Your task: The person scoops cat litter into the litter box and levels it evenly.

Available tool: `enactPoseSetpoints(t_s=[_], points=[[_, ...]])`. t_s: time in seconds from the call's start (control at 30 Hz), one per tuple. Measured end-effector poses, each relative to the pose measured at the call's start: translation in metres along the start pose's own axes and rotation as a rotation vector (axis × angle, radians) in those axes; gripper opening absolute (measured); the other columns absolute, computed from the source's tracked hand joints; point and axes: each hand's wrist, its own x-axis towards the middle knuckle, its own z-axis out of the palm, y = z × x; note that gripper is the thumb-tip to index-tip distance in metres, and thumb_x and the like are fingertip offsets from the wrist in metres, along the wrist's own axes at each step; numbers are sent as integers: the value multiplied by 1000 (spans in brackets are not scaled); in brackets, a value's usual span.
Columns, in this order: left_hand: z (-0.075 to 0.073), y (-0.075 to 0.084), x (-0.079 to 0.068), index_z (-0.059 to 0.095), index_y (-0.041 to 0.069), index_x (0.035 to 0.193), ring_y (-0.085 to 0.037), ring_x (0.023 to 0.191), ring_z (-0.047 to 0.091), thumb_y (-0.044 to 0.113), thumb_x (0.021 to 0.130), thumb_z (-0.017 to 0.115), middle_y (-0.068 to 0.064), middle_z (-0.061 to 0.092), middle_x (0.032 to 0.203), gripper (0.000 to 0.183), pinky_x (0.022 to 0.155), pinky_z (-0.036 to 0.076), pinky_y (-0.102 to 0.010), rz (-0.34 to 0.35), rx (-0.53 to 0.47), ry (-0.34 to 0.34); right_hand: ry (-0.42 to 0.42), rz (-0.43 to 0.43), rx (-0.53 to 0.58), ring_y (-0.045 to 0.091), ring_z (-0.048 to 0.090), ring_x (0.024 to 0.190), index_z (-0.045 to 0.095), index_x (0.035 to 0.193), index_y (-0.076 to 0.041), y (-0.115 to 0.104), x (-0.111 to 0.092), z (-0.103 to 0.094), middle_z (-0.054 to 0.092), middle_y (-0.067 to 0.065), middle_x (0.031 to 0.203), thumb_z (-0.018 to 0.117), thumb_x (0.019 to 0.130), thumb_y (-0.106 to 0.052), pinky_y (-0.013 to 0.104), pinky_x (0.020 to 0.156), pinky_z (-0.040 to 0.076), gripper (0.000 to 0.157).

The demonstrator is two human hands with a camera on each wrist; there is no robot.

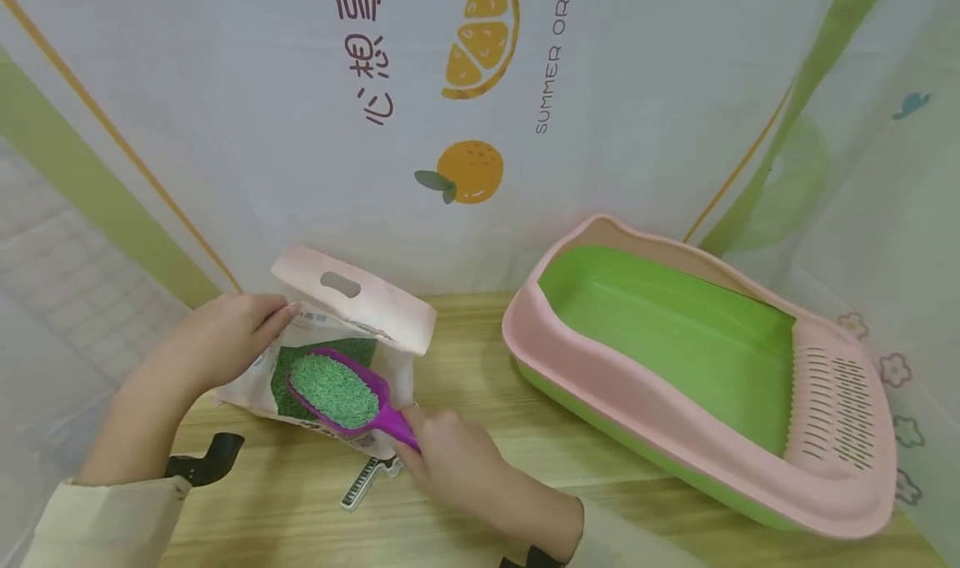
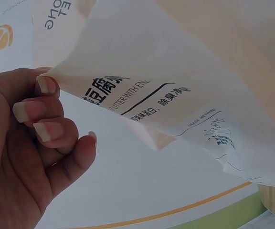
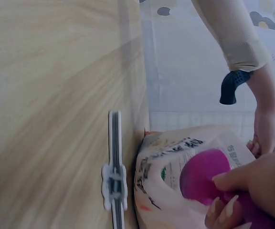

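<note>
My left hand [image 1: 238,334] pinches the edge of an open paper bag [image 2: 175,95] of cat litter, thumb and fingertips at its rim in the left wrist view. Dark green pellets show inside the bag in the head view. My right hand [image 1: 459,459] grips the handle of a purple scoop [image 1: 392,418], heaped with pale green litter pellets [image 1: 333,390]. The scoop's bowl overlaps the bag's mouth in the head view. From the right wrist camera, the underside of the scoop [image 3: 202,174] is seen beside the bag's printed side [image 3: 156,157].
A litter box [image 1: 750,476] with pink rim and green base stands to the right, its slotted step at the far right end. A small sealing clip [image 1: 363,482] lies on the wooden table [image 1: 285,501] before the bag. Printed curtains [image 1: 637,92] hang behind.
</note>
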Motion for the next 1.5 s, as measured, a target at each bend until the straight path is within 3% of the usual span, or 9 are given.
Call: enactPoseSetpoints(t_s=[0.27, 0.6, 0.87, 1.1, 1.3, 1.37, 1.5], points=[[3, 1, -1, 54, 13, 77, -14, 58, 37, 31, 110, 40, 2, 37, 61, 40, 61, 32, -31, 12, -5, 8, -65, 29, 138, -1, 36, 49, 65, 91, -18, 13, -17, -27, 43, -11, 59, 66, 98, -30, 15, 44, 33, 14], [4, -4, -8, 59, 13, 84, -14, 60, 40, 31, 111, 39, 2, 42, 63, 38, 64, 35, -33, 13, 10, -7, -61, 0, 259, -4, 35, 51, 63, 90, -19, 23, -38, -61, 44, -14, 62, 66, 99, -31, 14, 45, 35, 16], [5, -2, -4, 55, 16, 80, -14, 62, 40, 31, 111, 40, 3, 38, 62, 37, 64, 34, -33, 29, 19, 4, -69, 4, 240, -6, 35, 52, 67, 98, -21, 33, -51, -96, 47, -16, 64, 66, 99, -32, 14, 46, 35, 11], [7, -2, -3, 54, 16, 79, -14, 62, 41, 31, 111, 40, 3, 37, 62, 38, 63, 34, -33, 38, 12, 14, -76, 11, 224, -7, 35, 50, 70, 112, -23, 51, -61, -120, 49, -17, 63, 65, 99, -37, 16, 44, 36, 20], [9, -2, -2, 55, 15, 81, -13, 60, 39, 32, 111, 38, 2, 38, 63, 39, 62, 34, -32, 38, -20, -2, -5, -44, 87, -7, 36, 53, 62, 94, -35, 73, -74, -143, 45, -20, 65, 69, 96, -39, 15, 49, 36, 9], [9, -1, -2, 55, 15, 81, -13, 60, 39, 31, 111, 39, 2, 38, 63, 38, 62, 34, -32, 42, -22, 6, 23, -53, 117, -5, 39, 57, 59, 92, -34, 77, -78, -150, 45, -19, 68, 71, 96, -36, 15, 53, 39, 13], [9, -1, -3, 55, 16, 81, -13, 61, 40, 31, 111, 39, 3, 38, 63, 37, 62, 34, -33, 46, -13, 16, 49, -40, 179, -3, 43, 63, 60, 102, -34, 81, -85, -161, 48, -18, 73, 69, 97, -34, 17, 57, 44, 10]])
